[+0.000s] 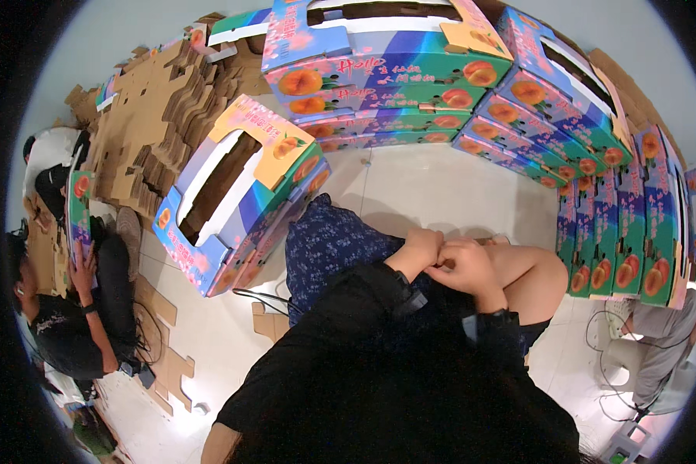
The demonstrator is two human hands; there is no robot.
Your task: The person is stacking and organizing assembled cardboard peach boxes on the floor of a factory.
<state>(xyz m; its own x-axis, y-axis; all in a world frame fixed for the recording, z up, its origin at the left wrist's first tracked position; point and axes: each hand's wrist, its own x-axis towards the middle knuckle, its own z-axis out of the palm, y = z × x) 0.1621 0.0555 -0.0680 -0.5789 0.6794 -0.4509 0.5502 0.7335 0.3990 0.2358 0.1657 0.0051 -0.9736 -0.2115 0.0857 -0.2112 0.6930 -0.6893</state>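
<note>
Both my hands meet over my lap, close to my bare knee. My left hand (423, 248) is curled, and part of its fingers is hidden where the hands touch. My right hand (467, 267) presses against it with fingers bent in a pinch. Anything between the fingers is too small or too covered to make out. Dark blue floral cloth (336, 240) covers my leg beside the left hand. To the left stands a colourful fruit carton (290, 158) with peach pictures and an oblong opening in its top.
Stacked fruit cartons (387, 77) stand ahead, with more cartons (545, 108) at the right. Flat brown cardboard (151, 108) is piled at the far left. A person (93, 309) at the left holds a carton piece. Another person (665, 332) sits at the right near cables.
</note>
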